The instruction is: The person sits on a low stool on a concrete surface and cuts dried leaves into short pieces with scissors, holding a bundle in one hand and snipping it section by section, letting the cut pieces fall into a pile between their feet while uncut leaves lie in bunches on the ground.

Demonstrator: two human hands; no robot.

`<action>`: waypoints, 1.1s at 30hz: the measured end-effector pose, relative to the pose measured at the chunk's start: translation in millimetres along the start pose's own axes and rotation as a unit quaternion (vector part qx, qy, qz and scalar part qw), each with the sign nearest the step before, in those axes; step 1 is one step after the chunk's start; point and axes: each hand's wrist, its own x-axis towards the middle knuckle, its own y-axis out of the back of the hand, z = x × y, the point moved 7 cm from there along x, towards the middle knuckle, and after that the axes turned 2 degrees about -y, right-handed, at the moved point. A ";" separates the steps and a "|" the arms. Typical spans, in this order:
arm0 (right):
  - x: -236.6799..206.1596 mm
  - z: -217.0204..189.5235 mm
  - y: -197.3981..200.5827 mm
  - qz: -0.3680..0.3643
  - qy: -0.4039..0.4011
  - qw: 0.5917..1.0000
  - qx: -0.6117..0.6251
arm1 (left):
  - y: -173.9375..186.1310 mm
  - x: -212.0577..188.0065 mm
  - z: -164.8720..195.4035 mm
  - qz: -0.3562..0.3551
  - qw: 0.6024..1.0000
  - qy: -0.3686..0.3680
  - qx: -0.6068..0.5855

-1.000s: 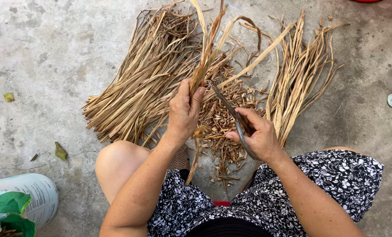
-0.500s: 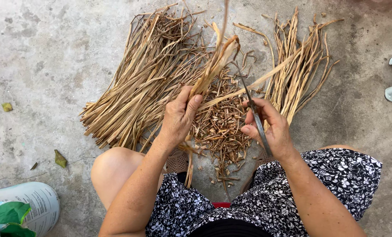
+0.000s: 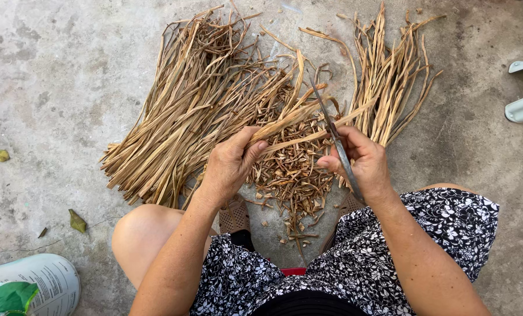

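Dry tan reed strips [image 3: 299, 120], a small bunch of them, lie pinched in your left hand [image 3: 229, 167] above the heap of short brown trimmings [image 3: 294, 175] on the grey concrete floor [image 3: 50, 88]. Your right hand [image 3: 361, 161] is clenched round a long dark metal blade [image 3: 332, 126], its edge laid across the bunch. You seem mid-cut; the next stroke likely needs the strips held taut. Long uncut bundles [image 3: 191, 111] lie left, trimmed ones [image 3: 390, 88] right.

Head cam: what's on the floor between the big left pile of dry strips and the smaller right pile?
A heap of short brown trimmings on the concrete floor, between the left pile and the right pile, in the head view.
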 end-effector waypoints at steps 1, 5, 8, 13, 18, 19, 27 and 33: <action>-1.1 1.5 0.2 0.003 -0.008 1.000 0.024 | -0.5 -0.5 -3.1 -0.008 1.000 0.017 -0.017; -3.1 1.6 1.5 0.003 -0.016 0.995 0.099 | -0.5 -0.1 -11.2 -0.019 0.997 0.043 -0.058; -2.2 -2.2 -0.9 -0.026 -0.011 1.000 -0.004 | 2.8 -0.1 -18.7 -0.015 0.995 0.076 -0.058; 0.8 -5.4 -5.1 -0.048 -0.045 0.996 -0.057 | 16.7 2.0 -7.6 0.039 0.998 -0.001 -0.057; 1.4 -21.5 -2.1 -0.040 -0.036 0.994 -0.099 | 23.3 0.0 10.6 0.051 0.995 -0.074 0.034; 1.4 -23.2 -0.9 -0.037 -0.044 0.989 -0.134 | 23.2 -0.2 12.0 0.045 0.995 -0.073 0.049; 3.0 -17.5 -10.5 -0.049 -0.031 0.993 -0.101 | 19.9 -0.7 7.4 0.012 0.997 -0.055 0.061; -0.1 11.1 -12.4 -0.034 -0.115 0.991 0.058 | 9.7 -3.9 -25.5 -0.023 0.993 0.037 -0.109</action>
